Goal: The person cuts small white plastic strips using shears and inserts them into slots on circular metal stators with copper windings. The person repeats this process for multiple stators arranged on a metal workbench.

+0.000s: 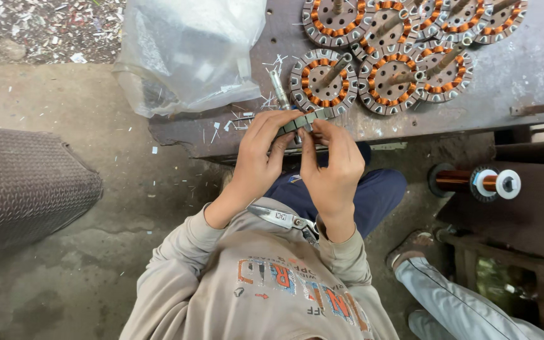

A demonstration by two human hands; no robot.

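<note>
The person sat at the edge of a dark metal counter (pixel 524 69), both hands raised together over its near edge. The left hand (pixel 260 154) and the right hand (pixel 334 165) were both clenched around one unwound stator core (pixel 303 121), a grey slotted metal ring seen edge-on, with the fingertips of each hand pinching its rim from opposite sides. The core was held just above the counter's front edge, in front of the person's chest.

Scissors (pixel 284 219) lay in the person's lap, just below the wrists, against the beige sweatshirt (pixel 272 283).

On the counter beyond the hands lay a cluster of wound stators (pixel 388 79), grey rings with orange-copper coils, touching and overlapping one another. The nearest of them (pixel 322 80) sat just beyond the held core. Small white scraps (pixel 247 119) were scattered on the counter beside the left hand. A crumpled clear plastic bag (pixel 187 53) rested on the counter's left end.

To the right, below the counter, a spool of copper wire (pixel 473 182) lay on its side. Another person's trouser leg and shoe (pixel 436 277) showed at lower right.
</note>
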